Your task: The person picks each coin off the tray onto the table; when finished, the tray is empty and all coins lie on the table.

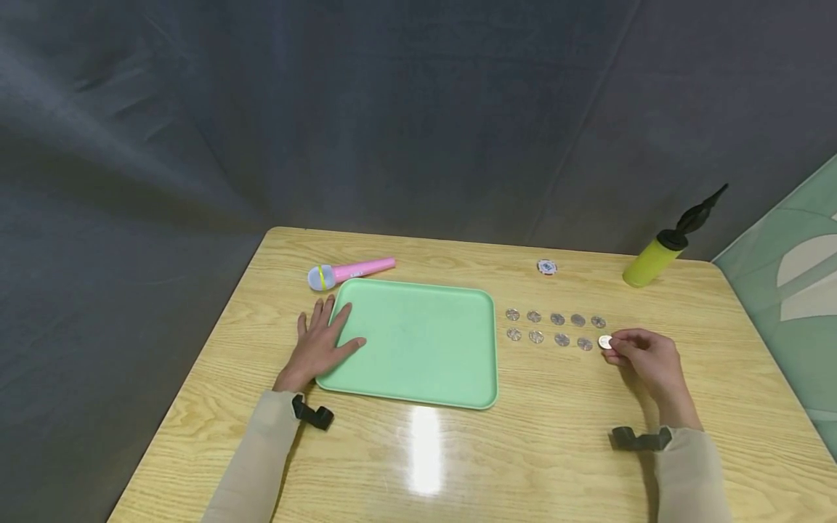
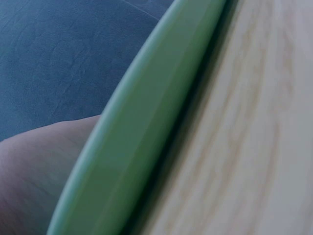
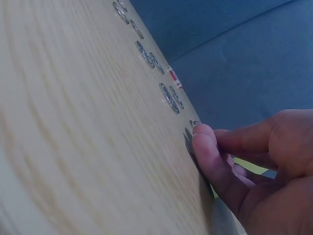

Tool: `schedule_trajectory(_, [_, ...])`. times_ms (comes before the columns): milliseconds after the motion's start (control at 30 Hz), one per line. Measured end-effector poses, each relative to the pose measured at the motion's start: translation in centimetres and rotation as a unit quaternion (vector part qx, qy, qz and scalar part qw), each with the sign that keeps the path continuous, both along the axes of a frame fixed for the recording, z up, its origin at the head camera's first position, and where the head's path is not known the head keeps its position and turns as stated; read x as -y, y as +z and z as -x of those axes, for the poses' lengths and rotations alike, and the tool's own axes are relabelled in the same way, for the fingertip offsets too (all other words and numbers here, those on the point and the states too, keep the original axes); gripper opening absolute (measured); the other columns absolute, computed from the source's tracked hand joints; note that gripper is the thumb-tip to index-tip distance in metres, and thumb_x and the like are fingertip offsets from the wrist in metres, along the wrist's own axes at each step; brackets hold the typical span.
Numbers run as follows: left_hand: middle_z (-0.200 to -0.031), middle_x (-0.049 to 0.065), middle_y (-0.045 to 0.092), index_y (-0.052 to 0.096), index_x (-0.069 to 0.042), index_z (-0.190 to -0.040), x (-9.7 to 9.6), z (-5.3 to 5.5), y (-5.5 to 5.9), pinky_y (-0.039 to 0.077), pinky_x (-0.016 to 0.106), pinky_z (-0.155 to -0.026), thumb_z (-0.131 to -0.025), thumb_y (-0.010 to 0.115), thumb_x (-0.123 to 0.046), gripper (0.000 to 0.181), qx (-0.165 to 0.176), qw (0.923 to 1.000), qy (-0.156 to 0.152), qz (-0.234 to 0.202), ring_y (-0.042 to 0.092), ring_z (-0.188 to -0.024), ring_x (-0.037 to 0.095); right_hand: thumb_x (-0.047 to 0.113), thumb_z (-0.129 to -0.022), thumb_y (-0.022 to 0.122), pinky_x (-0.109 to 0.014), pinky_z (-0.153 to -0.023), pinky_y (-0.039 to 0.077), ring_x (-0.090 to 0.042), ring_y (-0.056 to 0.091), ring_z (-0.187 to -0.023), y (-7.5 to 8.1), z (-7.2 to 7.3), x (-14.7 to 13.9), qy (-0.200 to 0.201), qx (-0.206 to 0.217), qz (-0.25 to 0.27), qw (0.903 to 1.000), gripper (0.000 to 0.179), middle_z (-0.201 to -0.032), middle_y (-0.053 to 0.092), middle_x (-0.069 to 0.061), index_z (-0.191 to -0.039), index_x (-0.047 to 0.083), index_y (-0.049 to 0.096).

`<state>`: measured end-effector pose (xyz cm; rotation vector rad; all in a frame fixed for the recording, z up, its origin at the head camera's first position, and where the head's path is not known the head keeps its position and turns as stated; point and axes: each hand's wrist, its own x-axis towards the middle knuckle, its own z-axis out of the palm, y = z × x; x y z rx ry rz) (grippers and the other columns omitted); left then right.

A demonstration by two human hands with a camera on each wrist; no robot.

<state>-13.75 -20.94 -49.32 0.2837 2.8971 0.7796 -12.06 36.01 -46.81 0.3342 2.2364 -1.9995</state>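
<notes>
My left hand (image 1: 320,345) lies with fingers spread over the left rim of a light green rectangular tray (image 1: 418,341). In the left wrist view the tray's side wall (image 2: 142,117) fills the middle, with part of the hand beyond it. Farther right, my right hand (image 1: 647,359) pinches a bright silver coin (image 1: 604,341) between thumb and fingertips at the right end of the nearer of two rows of coins. Other silver coins (image 1: 561,339) lie flat in these rows. The right wrist view shows the thumb and fingers (image 3: 208,147) together close over the tabletop, past the flat coins (image 3: 169,98).
Behind the tray lies a pink toy microphone (image 1: 362,269) with a grey head. A white, red and blue poker chip (image 1: 547,267) is behind the coins. At the back right stands a yellow-green hand pump (image 1: 654,259) with a black top. Dark cloth (image 1: 418,123) hangs behind the wooden table (image 1: 523,450).
</notes>
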Motion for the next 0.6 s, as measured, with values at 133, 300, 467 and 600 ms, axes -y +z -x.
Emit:
schedule_trajectory(133, [-0.168,0.024,0.005,0.025,-0.011,-0.160,0.01,-0.02,-0.03,-0.006,0.072,-0.119,-0.096,0.057,-0.052,0.082,-0.002,1.0000,-0.001,-0.003,-0.002,-0.156,0.046,-0.002,-0.099,0.055,-0.021,-0.069,0.061,-0.002,0.072,-0.070,-0.05,0.00,0.01,0.002,0.006,-0.056,0.9984,0.016,-0.077,0.071,0.012,-0.109,-0.013,0.060])
schedule_trajectory(300, [-0.168,0.024,0.004,0.025,-0.011,-0.160,0.03,-0.07,0.01,-0.006,0.072,-0.119,-0.096,0.057,-0.052,0.082,-0.001,1.0000,-0.001,-0.005,-0.003,-0.156,0.045,0.003,-0.101,0.054,-0.020,-0.070,0.061,0.003,0.069,-0.071,-0.07,-0.06,0.24,0.005,0.015,-0.148,0.9888,0.035,-0.077,0.067,0.020,-0.125,-0.022,0.051])
schedule_trajectory(467, [-0.168,0.024,0.004,0.025,-0.011,-0.160,0.07,-0.03,0.00,-0.006,0.072,-0.118,-0.096,0.057,-0.052,0.082,-0.001,1.0000,-0.002,0.000,-0.003,-0.156,0.046,0.003,-0.101,0.054,-0.020,-0.068,0.061,0.005,0.067,-0.069,0.06,-0.13,0.58,0.001,0.019,-0.201,0.9794,0.033,-0.077,0.066,0.017,-0.125,-0.021,0.054])
schedule_trajectory(600, [-0.168,0.025,0.004,0.025,-0.011,-0.160,0.06,-0.02,0.02,-0.006,0.072,-0.118,-0.096,0.057,-0.052,0.082,-0.001,1.0000,-0.003,-0.001,-0.003,-0.156,0.046,0.003,-0.100,0.055,-0.020,-0.066,0.060,0.004,0.067,-0.067,0.30,-0.21,0.91,-0.003,0.016,-0.229,0.9733,0.031,-0.076,0.067,0.013,-0.121,-0.019,0.058])
